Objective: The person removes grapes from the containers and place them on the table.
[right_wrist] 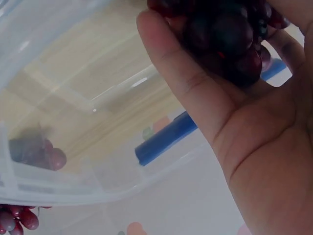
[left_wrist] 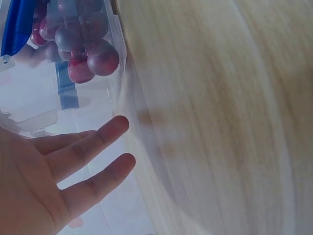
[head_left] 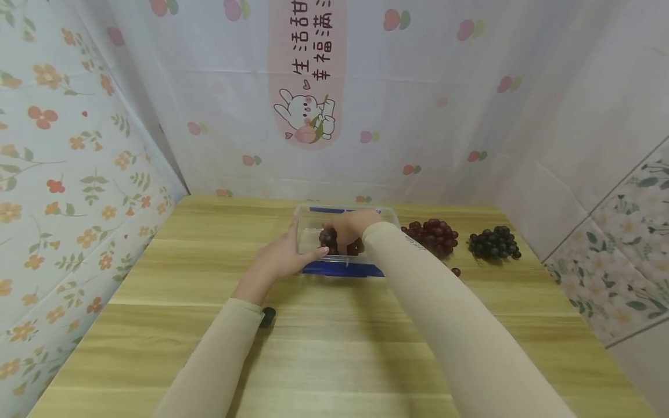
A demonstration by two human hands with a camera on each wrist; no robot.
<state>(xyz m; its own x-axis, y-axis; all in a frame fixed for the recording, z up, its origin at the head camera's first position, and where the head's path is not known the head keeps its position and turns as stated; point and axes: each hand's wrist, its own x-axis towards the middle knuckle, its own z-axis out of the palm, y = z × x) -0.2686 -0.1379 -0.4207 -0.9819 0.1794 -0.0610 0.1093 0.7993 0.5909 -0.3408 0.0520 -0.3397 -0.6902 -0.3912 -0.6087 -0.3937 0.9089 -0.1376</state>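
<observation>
A clear plastic container (head_left: 340, 269) with blue latches stands towards the table's back. My right hand (head_left: 356, 225) reaches inside it and holds a bunch of dark red grapes (right_wrist: 230, 34), with fingers curled round the fruit. Through the clear wall, the same grapes (left_wrist: 90, 51) show in the left wrist view. My left hand (head_left: 279, 255) is at the container's left side, its thumb by the front rim. In the left wrist view its fingers (left_wrist: 98, 188) are spread and nearly straight. The right hand partly hides the bunch in the head view.
A red grape bunch (head_left: 439, 237) lies just right of the container, and a near-black bunch (head_left: 493, 242) farther right. One loose-looking grape (head_left: 456, 271) shows beside the right sleeve. A small dark green object (head_left: 268, 317) is partly hidden by the left sleeve. A printed curtain (head_left: 444, 128) hangs behind.
</observation>
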